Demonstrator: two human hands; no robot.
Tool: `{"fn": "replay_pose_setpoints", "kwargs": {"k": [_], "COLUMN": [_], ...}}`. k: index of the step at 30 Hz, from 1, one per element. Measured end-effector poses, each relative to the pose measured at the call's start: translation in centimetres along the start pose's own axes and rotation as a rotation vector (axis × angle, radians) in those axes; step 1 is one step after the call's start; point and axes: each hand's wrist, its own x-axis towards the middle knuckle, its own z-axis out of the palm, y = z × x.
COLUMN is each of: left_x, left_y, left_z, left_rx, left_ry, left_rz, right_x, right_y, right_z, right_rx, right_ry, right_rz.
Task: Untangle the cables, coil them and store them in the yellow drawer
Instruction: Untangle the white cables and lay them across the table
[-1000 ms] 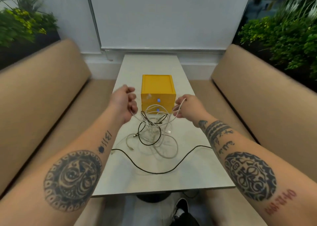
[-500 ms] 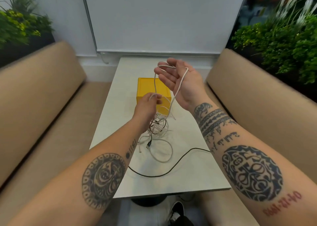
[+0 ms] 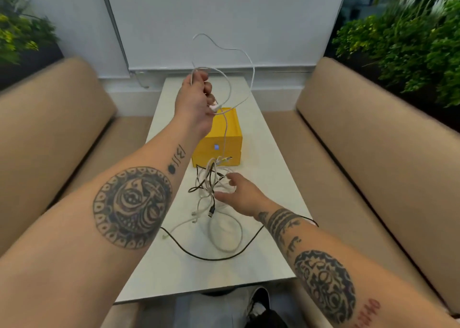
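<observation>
A tangle of white and black cables [image 3: 211, 185] lies on the white table [image 3: 268, 248] in front of the yellow drawer box [image 3: 221, 138]. My left hand [image 3: 196, 98] is raised above the box and grips a white cable [image 3: 234, 51], which loops up in the air and runs down into the tangle. My right hand [image 3: 236, 193] is low at the tangle, fingers curled into its white strands. A long black cable [image 3: 214, 258] trails across the table toward me.
Tan bench seats [image 3: 373, 168] flank the narrow table on both sides. Green plants [image 3: 408, 38] stand behind each backrest. A white wall panel closes the far end. A shoe [image 3: 258, 302] shows below the table's near edge.
My left hand rose from the tangle, lifting the white cable high. My right hand dropped from the raised position down to the tangle on the table.
</observation>
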Motion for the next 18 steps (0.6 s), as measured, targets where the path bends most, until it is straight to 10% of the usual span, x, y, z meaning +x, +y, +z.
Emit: {"fn": "replay_pose_setpoints", "kwargs": {"k": [6,18], "left_x": [-0.5,-0.1], "left_y": [-3.0,-10.2], "left_z": [-1.7,-8.4], "left_rx": [0.103,0.607], "left_ry": [-0.066,0.038], "left_rz": [-0.067,0.017], "right_x": [4.6,9.3], "right_y": [-2.0,-6.4], "right_z": [0.1,-7.1], "right_rx": [0.325,0.541], "right_ry": [0.336,0.405], "right_rz": [-0.155,-0.179]}}
